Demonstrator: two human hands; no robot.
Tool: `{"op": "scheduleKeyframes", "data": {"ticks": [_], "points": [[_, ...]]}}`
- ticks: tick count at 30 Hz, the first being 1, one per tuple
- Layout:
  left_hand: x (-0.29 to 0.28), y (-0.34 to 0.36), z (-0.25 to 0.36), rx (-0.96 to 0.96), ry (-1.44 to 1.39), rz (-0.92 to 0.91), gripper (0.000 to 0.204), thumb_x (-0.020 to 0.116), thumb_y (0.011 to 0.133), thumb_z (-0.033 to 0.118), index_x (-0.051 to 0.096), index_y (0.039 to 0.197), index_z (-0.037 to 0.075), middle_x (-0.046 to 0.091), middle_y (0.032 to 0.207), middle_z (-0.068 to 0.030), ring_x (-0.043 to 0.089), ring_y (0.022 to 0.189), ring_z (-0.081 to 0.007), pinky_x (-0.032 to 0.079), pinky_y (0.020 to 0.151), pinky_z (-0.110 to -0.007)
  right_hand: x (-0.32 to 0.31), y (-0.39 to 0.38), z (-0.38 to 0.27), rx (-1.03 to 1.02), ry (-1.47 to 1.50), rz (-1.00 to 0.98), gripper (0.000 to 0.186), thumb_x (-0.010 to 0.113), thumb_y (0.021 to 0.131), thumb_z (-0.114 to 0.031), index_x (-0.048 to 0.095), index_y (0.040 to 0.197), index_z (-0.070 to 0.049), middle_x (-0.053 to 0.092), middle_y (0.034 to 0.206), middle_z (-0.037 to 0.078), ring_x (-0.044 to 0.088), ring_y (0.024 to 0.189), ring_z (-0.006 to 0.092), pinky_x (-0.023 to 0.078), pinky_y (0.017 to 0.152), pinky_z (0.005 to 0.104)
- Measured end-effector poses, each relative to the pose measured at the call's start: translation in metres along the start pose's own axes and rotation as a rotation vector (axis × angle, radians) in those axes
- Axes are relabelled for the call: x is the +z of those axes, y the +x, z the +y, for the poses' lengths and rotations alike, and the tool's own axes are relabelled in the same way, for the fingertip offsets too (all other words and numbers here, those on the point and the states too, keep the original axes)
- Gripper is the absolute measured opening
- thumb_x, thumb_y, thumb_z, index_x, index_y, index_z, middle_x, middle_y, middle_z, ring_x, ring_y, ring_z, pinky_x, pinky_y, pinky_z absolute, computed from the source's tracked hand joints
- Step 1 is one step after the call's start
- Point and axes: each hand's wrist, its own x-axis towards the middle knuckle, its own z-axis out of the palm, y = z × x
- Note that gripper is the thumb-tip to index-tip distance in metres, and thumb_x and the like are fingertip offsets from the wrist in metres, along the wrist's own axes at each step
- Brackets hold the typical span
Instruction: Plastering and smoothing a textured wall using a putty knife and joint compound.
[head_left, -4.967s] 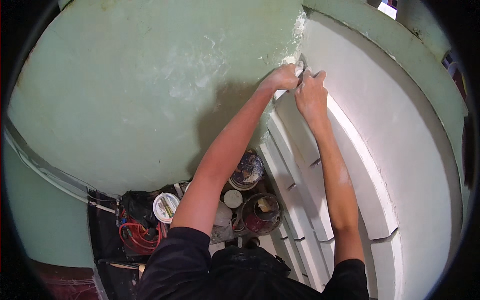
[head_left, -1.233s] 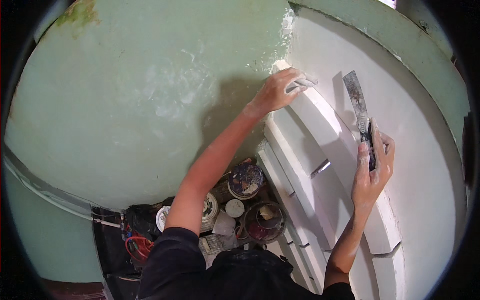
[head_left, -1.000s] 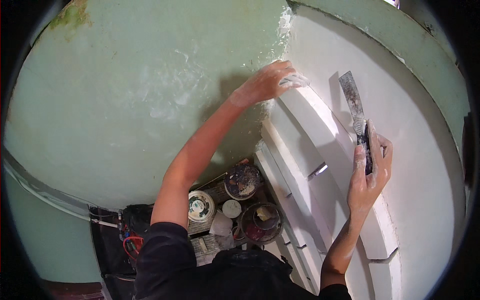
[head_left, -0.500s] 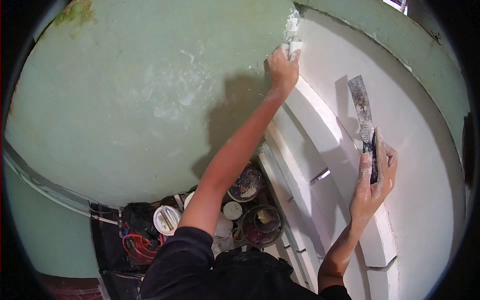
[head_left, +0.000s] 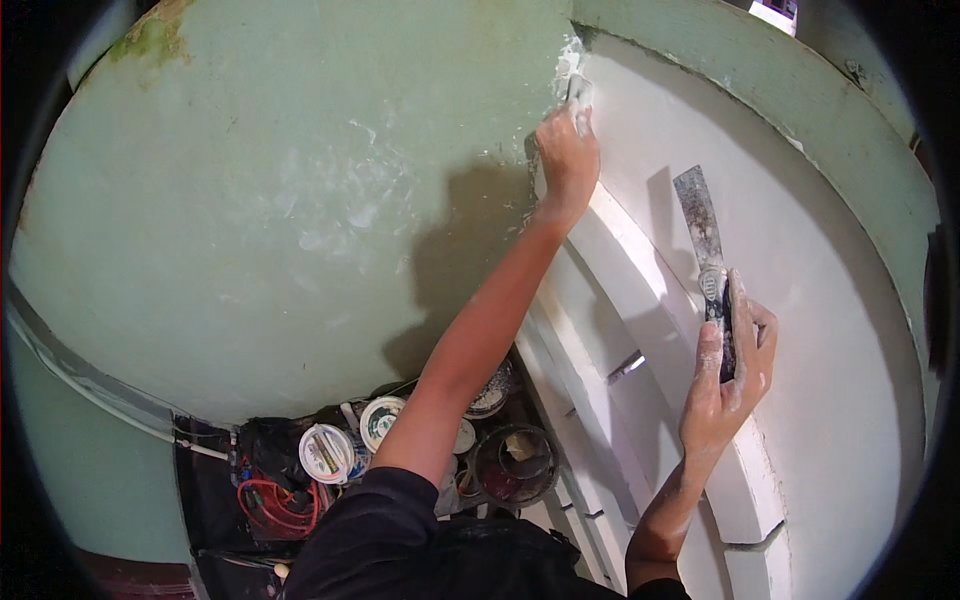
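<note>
At the upper end of the joint between a green wall (head_left: 260, 220) and a white panel (head_left: 830, 270), my left hand (head_left: 567, 165) pinches a small flat pale-and-grey piece (head_left: 580, 92). Its exact kind cannot be made out. The piece lies against the joint, just below a patch of wet white filler (head_left: 569, 58). Lower on the right, my right hand (head_left: 732, 375) grips a putty knife (head_left: 700, 215) by its dark handle. The knife's worn, smeared blade points upward in front of the white panel, apparently apart from it.
Curved white ledges (head_left: 640, 270) step down beside the panel. Below my left arm stand a white tub (head_left: 327, 453), another lidded tub (head_left: 381, 422) and a dark bucket (head_left: 515, 463). A red hose (head_left: 275, 508) lies coiled near them. Smudges of white mark the green wall.
The piece in my left hand has turned, showing a narrower, greyer side. My right hand and the putty knife appear slightly further left and lower, along with the whole view.
</note>
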Motion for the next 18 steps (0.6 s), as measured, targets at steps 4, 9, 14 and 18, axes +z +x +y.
{"op": "scheduleKeyframes", "data": {"ticks": [4, 9, 14, 18], "points": [[0.0, -0.024, 0.0, -0.005, 0.034, -0.112, 0.026, 0.062, 0.09, 0.022, 0.067, 0.1, -0.002, 0.065, 0.092, -0.0266, 0.059, 0.087, -0.0443, 0.045, 0.078, -0.051, -0.003, 0.001, 0.001, 0.016, 0.002, 0.008, 0.037, 0.057, 0.092, -0.016, 0.061, 0.126, 0.0, 0.057, 0.099, 0.013, 0.054, 0.089, 0.0216, 0.044, 0.082, 0.0325], [0.002, 0.002, -0.007, -0.157, 0.001, -0.116, 0.03, 0.063, 0.09, 0.025, 0.067, 0.103, -0.002, 0.064, 0.097, -0.0249, 0.054, 0.1, -0.043, 0.042, 0.088, -0.049, 0.001, 0.001, 0.003, -0.028, 0.004, 0.005, 0.039, 0.058, 0.087, -0.008, 0.061, 0.124, 0.003, 0.056, 0.096, 0.017, 0.055, 0.083, 0.0254, 0.046, 0.076, 0.0342], [-0.002, -0.02, 0.002, -0.179, 0.103, -0.236, 0.036, 0.063, 0.09, 0.029, 0.065, 0.104, -0.004, 0.062, 0.099, -0.0254, 0.052, 0.1, -0.0428, 0.041, 0.091, -0.049, -0.004, 0.0, 0.002, 0.016, 0.001, -0.017, 0.037, 0.059, 0.09, -0.015, 0.062, 0.124, 0.0, 0.058, 0.098, 0.016, 0.056, 0.088, 0.0255, 0.045, 0.082, 0.0345], [-0.002, -0.014, -0.009, -0.226, 0.123, -0.182, 0.036, 0.064, 0.09, 0.028, 0.063, 0.103, -0.005, 0.062, 0.098, -0.0261, 0.051, 0.102, -0.0426, 0.04, 0.092, -0.049, -0.002, 0.0, 0.002, 0.019, 0.003, -0.02, 0.037, 0.058, 0.09, -0.014, 0.062, 0.124, 0.0, 0.057, 0.098, 0.016, 0.056, 0.087, 0.0257, 0.045, 0.081, 0.035]]}}
